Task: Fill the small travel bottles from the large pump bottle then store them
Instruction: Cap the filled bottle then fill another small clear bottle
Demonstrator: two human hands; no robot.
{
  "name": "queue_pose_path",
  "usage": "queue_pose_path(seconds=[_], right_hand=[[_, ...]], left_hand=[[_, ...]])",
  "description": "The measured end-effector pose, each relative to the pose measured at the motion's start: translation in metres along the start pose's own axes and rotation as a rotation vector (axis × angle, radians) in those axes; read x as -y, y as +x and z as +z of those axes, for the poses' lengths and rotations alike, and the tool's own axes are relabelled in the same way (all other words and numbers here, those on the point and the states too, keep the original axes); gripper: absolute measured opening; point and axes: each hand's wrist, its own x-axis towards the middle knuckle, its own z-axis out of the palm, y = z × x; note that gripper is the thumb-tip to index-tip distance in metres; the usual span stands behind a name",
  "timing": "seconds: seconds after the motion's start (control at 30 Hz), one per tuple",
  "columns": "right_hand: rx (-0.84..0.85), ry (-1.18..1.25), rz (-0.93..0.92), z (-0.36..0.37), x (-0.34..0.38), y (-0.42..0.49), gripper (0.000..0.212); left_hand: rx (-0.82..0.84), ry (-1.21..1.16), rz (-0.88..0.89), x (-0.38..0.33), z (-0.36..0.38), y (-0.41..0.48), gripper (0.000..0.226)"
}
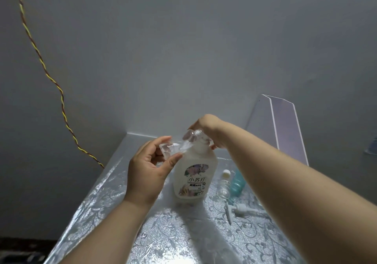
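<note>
Table: under everything I work on.
Big bottle: upright between my hands.
Right hand: clamped at its neck.
Left hand: pinching the small clear bottle, tilted against that neck.

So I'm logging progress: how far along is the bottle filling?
Early. Done: the pump is off and lies on the table. In hand: the left hand tilts a clear small bottle at the large bottle, whose neck the right hand grips. Left: the teal bottle and another clear bottle lying behind, and storage.
</note>
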Motion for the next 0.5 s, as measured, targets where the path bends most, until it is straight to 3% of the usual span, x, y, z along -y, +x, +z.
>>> queue_pose_path(seconds=[0.27, 0.5], right_hand=[[-0.034, -0.122, -0.042, -0.011, 0.012, -0.01, 0.033], [0.006, -0.019, 0.047, -0.003, 0.003, -0.002, 0.031]], left_hand=[[0.011, -0.006, 0.008, -0.006, -0.003, 0.0, 0.038], [0.013, -0.02, 0.001, -0.002, -0.001, 0.002, 0.038]])
